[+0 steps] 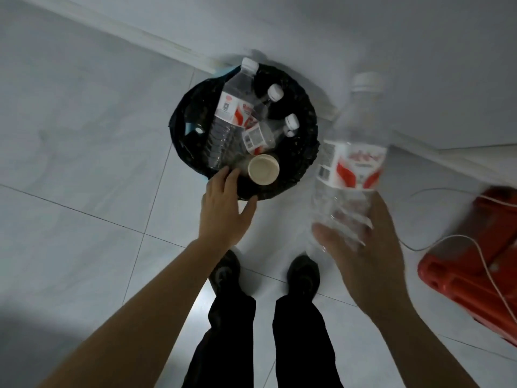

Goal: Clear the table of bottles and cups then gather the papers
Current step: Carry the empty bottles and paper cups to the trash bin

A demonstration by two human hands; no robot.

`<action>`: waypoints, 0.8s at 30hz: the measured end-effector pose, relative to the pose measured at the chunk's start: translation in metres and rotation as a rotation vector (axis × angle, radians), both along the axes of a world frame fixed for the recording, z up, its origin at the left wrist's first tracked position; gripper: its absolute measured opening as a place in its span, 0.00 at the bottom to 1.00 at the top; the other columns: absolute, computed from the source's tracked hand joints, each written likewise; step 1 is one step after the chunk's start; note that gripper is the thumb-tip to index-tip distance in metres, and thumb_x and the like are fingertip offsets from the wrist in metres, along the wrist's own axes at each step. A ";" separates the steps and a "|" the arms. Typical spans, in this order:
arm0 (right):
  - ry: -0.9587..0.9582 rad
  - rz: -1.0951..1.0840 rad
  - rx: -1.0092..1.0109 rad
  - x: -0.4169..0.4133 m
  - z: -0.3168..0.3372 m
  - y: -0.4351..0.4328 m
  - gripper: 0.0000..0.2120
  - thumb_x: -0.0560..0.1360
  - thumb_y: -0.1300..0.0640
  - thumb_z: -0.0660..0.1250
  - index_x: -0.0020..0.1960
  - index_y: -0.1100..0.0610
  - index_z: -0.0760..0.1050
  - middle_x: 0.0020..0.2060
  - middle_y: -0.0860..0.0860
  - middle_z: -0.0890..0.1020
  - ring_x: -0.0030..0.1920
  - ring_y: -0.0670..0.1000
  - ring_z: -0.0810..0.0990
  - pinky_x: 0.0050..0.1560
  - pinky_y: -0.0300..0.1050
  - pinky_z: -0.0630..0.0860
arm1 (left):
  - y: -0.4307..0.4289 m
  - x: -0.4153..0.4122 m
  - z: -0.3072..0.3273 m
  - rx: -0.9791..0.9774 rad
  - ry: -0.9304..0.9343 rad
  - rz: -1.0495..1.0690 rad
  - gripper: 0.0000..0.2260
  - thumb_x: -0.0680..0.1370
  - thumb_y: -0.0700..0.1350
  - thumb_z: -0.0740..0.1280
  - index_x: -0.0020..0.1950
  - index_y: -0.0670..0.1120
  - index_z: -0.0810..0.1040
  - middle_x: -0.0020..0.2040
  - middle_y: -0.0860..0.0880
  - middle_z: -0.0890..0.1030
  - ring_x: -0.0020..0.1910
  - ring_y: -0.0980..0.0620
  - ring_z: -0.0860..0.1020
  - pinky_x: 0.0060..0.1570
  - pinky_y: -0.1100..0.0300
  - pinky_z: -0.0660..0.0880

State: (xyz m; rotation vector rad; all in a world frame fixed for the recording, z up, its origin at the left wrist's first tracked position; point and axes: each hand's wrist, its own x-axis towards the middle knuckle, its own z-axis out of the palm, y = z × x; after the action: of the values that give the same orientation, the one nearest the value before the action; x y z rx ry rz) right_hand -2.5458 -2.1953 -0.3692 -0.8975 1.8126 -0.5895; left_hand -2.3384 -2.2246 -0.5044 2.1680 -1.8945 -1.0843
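A round bin lined with a black bag [303, 107] stands on the floor by the wall. Inside it lie three clear plastic bottles with white caps, the largest [232, 113] across the middle, and a paper cup [263, 169] at the near rim. My left hand [223, 208] hovers over the bin's near edge with fingers spread, holding nothing. My right hand [361, 247] grips the base of a large clear bottle [349, 163] with a red and white label, cap pointing away, to the right of the bin and blurred by motion.
White floor tiles [84, 163] surround the bin. A red plastic stool [470, 253] lies at the right with a thin white cable [447, 239] across it. My legs and dark shoes [303, 273] stand just below the bin. A white skirting board [140, 32] runs behind.
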 end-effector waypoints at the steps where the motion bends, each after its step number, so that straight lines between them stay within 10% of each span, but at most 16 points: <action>1: -0.003 0.035 -0.017 0.010 -0.011 -0.009 0.26 0.70 0.51 0.78 0.62 0.39 0.70 0.53 0.38 0.79 0.53 0.41 0.80 0.45 0.42 0.81 | 0.008 0.013 0.003 0.019 -0.042 -0.012 0.30 0.77 0.54 0.69 0.75 0.46 0.65 0.76 0.44 0.65 0.74 0.43 0.64 0.69 0.43 0.67; 5: -0.051 0.061 -0.004 0.055 -0.071 -0.043 0.32 0.70 0.48 0.77 0.70 0.43 0.68 0.59 0.38 0.77 0.55 0.34 0.77 0.49 0.31 0.78 | 0.029 0.055 -0.003 0.268 -0.055 -0.065 0.32 0.80 0.54 0.65 0.80 0.49 0.55 0.82 0.50 0.47 0.80 0.46 0.53 0.73 0.44 0.61; 11: 0.027 0.212 0.064 0.092 -0.166 -0.061 0.45 0.71 0.35 0.70 0.79 0.48 0.52 0.70 0.49 0.73 0.67 0.52 0.75 0.63 0.55 0.77 | 0.038 0.054 -0.023 0.312 0.045 -0.126 0.42 0.80 0.53 0.66 0.80 0.57 0.36 0.76 0.59 0.27 0.76 0.47 0.64 0.67 0.50 0.69; 24: 0.259 0.298 0.124 0.030 -0.030 0.014 0.27 0.83 0.42 0.55 0.78 0.52 0.60 0.73 0.52 0.70 0.71 0.51 0.71 0.71 0.55 0.69 | 0.062 0.049 0.101 0.131 0.078 0.103 0.24 0.84 0.50 0.56 0.79 0.45 0.58 0.80 0.46 0.60 0.78 0.46 0.57 0.75 0.47 0.58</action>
State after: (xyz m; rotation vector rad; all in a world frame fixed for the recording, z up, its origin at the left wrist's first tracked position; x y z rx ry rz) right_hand -2.5154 -2.1816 -0.3992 -1.1730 1.8707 -0.1762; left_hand -2.2897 -2.1622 -0.4036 2.2261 -1.7038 -1.2863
